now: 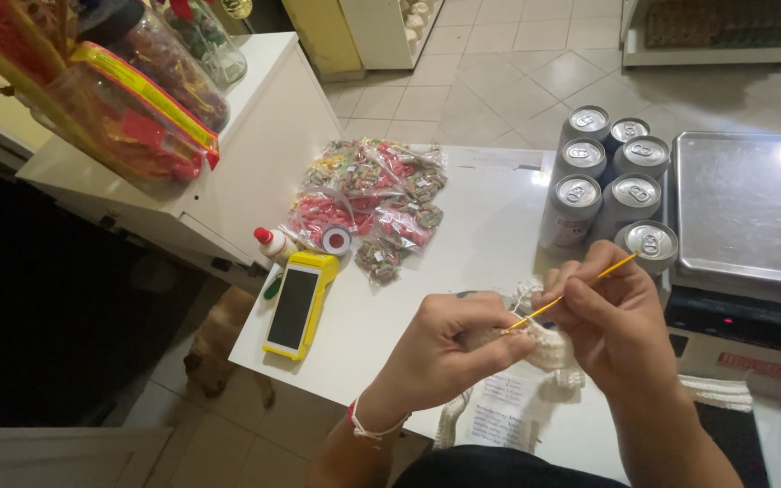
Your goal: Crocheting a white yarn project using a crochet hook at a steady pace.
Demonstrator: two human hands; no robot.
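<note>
My right hand (615, 323) holds a thin yellow crochet hook (580, 291) like a pencil, its tip pointing left into a small cream crocheted piece (549, 348). My left hand (440, 348) pinches that piece from the left, thumb and fingers closed on it. Cream yarn (452, 420) trails down off the table edge below my left wrist. Both hands hover over the near part of a white table (490, 230). A printed sheet of paper (508, 411) lies under the work.
Several silver drink cans (612, 176) stand behind my hands. A steel-topped scale (752, 212) sits right. A yellow-cased phone (298, 305), tape roll (337, 240), glue bottle (275, 244) and candy bags (377, 203) lie left. A brown dog (219, 343) stands on the floor below.
</note>
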